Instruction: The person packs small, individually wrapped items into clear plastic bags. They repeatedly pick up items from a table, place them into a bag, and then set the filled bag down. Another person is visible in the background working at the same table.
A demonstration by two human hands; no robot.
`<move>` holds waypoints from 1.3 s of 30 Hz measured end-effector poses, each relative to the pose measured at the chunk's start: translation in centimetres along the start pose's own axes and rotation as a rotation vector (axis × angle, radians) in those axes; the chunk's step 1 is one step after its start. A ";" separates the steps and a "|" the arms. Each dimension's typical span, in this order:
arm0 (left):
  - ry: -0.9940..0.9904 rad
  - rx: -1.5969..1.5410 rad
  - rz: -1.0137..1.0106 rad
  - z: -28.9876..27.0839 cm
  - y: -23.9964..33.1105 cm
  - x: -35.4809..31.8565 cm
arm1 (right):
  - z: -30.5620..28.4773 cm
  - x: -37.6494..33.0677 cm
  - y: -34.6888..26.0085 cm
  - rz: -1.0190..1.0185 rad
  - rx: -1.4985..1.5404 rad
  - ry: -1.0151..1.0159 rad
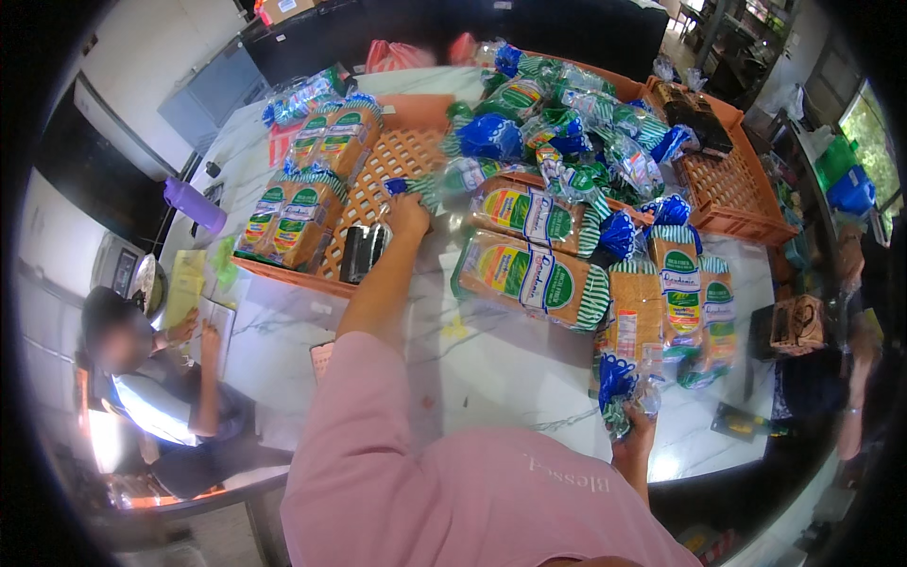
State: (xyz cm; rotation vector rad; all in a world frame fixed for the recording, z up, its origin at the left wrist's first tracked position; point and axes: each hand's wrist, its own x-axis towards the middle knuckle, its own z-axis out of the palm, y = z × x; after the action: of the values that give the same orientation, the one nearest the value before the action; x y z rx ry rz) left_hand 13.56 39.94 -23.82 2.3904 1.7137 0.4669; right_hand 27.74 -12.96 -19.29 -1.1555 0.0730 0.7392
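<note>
My left hand [408,219] reaches over the orange plastic crate [389,159], its fingers closed at the gathered end of a bagged loaf [465,176]. The exact grip is partly hidden. Beside this hand, a black package in clear plastic [361,253] sits in the crate's near corner. My right hand [638,433], low on the right, closes round the gathered neck of another bagged sliced loaf [631,317], which lies on the table with its neck toward me. Two bagged loaves [525,274] lie side by side between my hands. Another bagged loaf [678,288] lies right of the held one.
Several bagged loaves [293,215] fill the crate's left side. A heap of bagged loaves [567,113] covers the far table, before a second orange crate [742,203]. A purple bottle [196,206] stands at left. A person [156,378] writes at the table's left edge.
</note>
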 end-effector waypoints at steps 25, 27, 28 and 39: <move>-0.530 -0.993 0.760 -14.1 13.5 -36.2 | 3.5 -5.2 2.7 -0.667 -0.911 -0.449; -0.617 -0.976 0.536 -17.1 13.5 -36.0 | 2.4 -4.0 3.6 -1.151 -1.022 -0.385; -0.645 -0.961 0.418 -18.2 13.4 -35.9 | 2.3 -4.1 3.3 -1.023 -0.922 -0.408; -0.659 -1.151 0.309 -17.1 12.7 -36.5 | 2.2 -8.3 -2.9 -0.585 -0.743 -0.610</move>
State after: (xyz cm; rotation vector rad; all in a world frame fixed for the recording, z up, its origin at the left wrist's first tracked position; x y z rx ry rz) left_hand 8.30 0.54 -9.56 1.6129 0.5094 0.4439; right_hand 22.34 -15.75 -12.52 -1.4883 -1.0870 0.5633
